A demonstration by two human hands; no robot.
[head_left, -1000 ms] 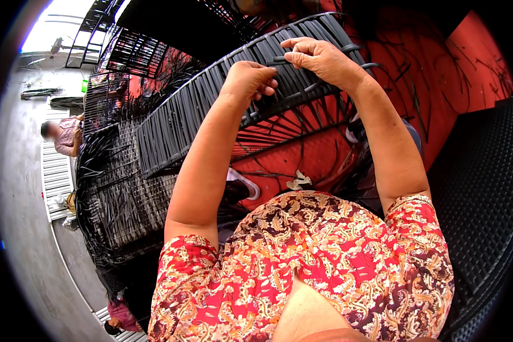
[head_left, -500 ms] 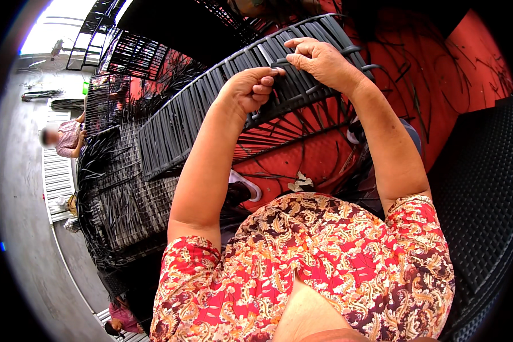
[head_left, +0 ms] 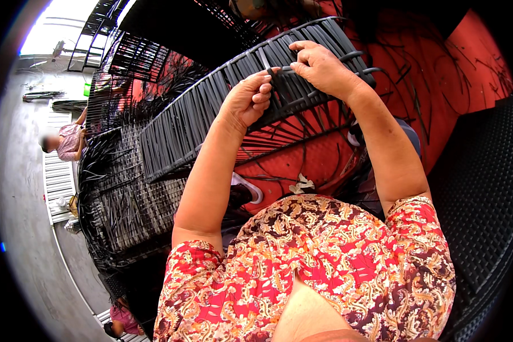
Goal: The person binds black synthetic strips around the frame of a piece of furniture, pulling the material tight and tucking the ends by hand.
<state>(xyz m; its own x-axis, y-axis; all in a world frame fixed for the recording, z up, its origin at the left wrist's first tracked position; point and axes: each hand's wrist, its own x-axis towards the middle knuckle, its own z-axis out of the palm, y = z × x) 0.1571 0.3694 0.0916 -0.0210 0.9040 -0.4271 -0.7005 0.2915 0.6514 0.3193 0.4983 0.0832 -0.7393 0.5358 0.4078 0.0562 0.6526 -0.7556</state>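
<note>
A curved frame wrapped in black wicker strips [head_left: 211, 108] runs from lower left to upper right in front of me. My left hand [head_left: 248, 100] pinches a loose black strip [head_left: 288, 69] between thumb and fingers at the frame's upper part. My right hand [head_left: 322, 68] grips the same strip just to the right, pressed against the woven band. More loose strips [head_left: 359, 57] loop out past my right hand.
Woven black furniture pieces [head_left: 119, 194] are stacked at the left, another woven panel [head_left: 479, 188] at the right. The floor below is red [head_left: 302, 165] with a scrap of paper [head_left: 302, 184]. One person [head_left: 65, 142] sits at far left, another [head_left: 122, 319] at the bottom.
My left hand has moved up and right along the frame to meet my right hand and has closed on the strip. My right hand has barely moved.
</note>
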